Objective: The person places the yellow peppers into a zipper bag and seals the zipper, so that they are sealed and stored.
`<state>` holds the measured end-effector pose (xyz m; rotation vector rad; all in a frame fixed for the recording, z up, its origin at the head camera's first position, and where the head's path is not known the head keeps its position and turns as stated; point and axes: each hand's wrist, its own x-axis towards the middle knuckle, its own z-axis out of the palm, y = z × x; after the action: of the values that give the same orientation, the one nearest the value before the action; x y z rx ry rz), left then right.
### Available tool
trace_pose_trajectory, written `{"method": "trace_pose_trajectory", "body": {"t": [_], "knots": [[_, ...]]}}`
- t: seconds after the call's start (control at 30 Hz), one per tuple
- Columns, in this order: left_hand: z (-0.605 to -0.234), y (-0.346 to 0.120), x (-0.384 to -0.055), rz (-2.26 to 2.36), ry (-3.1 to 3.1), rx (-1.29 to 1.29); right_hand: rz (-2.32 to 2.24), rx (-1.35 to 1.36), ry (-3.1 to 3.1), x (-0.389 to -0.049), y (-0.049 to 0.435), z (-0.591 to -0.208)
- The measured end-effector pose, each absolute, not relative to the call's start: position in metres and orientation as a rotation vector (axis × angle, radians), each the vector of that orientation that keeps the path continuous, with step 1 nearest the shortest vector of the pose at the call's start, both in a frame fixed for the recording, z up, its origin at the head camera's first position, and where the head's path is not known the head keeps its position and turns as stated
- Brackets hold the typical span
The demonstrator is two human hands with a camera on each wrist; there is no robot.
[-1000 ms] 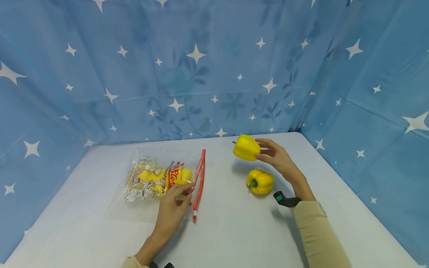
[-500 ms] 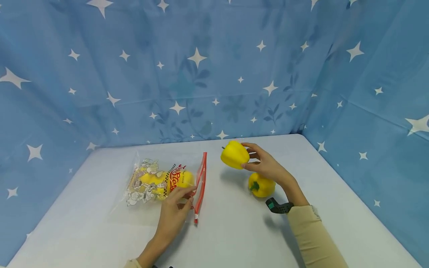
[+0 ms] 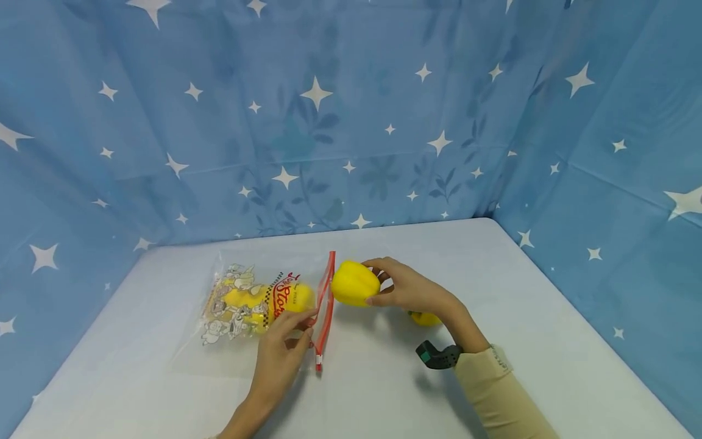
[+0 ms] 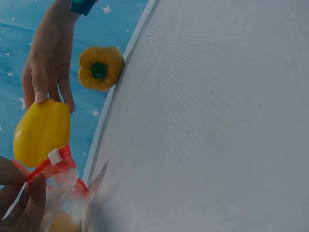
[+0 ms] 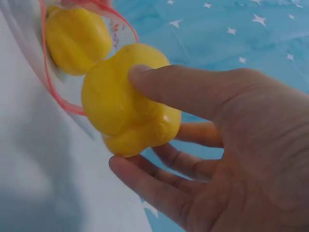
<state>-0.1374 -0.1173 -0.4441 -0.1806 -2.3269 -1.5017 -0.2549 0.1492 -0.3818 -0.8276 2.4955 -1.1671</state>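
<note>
A clear zip bag (image 3: 236, 360) with a red closure and printed cartoon figures lies on the left half of the table. Its mouth faces right and gapes, as the right wrist view shows, with a yellow bell pepper (image 5: 77, 41) inside. My left hand (image 3: 280, 353) pinches the bag's edge by the red strip. Between thumb and fingers, my right hand (image 3: 408, 286) grips another yellow bell pepper (image 3: 353, 283) right at the bag's opening. A further yellow pepper with a green stem (image 4: 101, 68) rests on the table, partly hidden behind the right wrist in the head view.
The white table (image 3: 384, 390) reaches back to a blue star-patterned curtain (image 3: 351, 122), which also hangs along both sides. A dark wrist strap with a camera (image 3: 437, 355) sits on the right wrist.
My right hand has carried its pepper left and toward me, from above the loose pepper to the bag's mouth. The left hand keeps its pinch on the bag's edge.
</note>
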Motion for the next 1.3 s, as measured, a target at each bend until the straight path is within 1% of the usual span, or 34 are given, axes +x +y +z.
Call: {"method": "trace_pose_trajectory", "body": {"t": [0.23, 0.6, 0.73, 0.83, 1.17, 1.3], "knots": [[-0.447, -0.119, -0.137, -1.507, -2.329, -0.155, -1.057, -0.816, 2.512, -0.251, 0.135, -0.389], [-0.44, -0.121, -0.137, -1.56, -2.232, -0.231, -1.18, -0.681, 2.526, -0.249, 0.11, -0.407], [-0.441, -0.12, -0.136, -1.574, -2.23, -0.223, -1.249, -0.577, 2.579, -0.247, 0.097, -0.415], [-0.441, -0.119, -0.137, -1.572, -2.239, -0.222, -1.282, -0.549, 2.624, -0.244, 0.089, -0.42], [-0.44, -0.12, -0.139, -1.516, -2.235, -0.225, -1.283, -0.674, 2.555, -0.237, 0.08, -0.418], [-0.44, -0.122, -0.138, -1.496, -2.255, -0.197, -1.274, -0.724, 2.492, -0.235, 0.077, -0.423]]}}
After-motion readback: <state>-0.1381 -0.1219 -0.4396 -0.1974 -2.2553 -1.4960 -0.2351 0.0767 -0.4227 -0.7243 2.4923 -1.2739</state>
